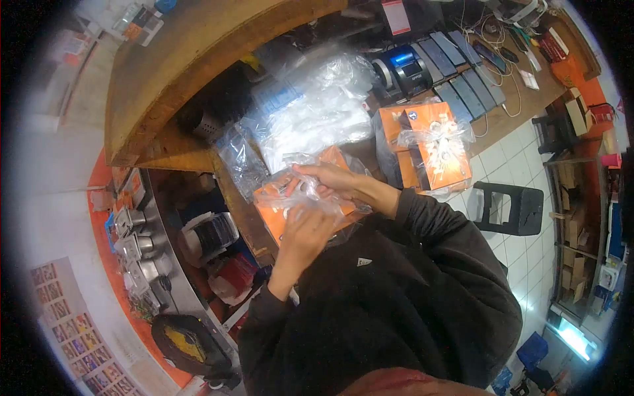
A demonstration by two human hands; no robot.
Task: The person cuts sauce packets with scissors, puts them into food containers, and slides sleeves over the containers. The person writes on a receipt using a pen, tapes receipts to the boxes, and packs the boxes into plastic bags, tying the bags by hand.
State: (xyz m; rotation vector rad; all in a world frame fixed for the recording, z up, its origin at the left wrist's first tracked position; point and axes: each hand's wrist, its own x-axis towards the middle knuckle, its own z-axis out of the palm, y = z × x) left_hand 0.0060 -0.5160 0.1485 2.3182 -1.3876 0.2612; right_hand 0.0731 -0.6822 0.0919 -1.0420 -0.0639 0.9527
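An orange box [269,216] in a clear plastic bag [347,210] sits at the counter's near edge, close to my body. Above the box, my left hand [305,234] has its fingers drawn together on the gathered plastic. My right hand [328,179] closes on the bag's bunched top, just beyond the left. The fingers partly hide the gathered plastic, so I cannot tell whether it is knotted. To the right stand more orange boxes [439,168], wrapped in clear plastic with a bunched knot on top.
A pile of clear plastic bags [323,105] covers the counter behind my hands. Beyond it are a card terminal [403,69], rows of phones [456,99] and loose cables. A black stool [512,208] stands on the tiled floor at right. Metal containers [135,244] line the left counter.
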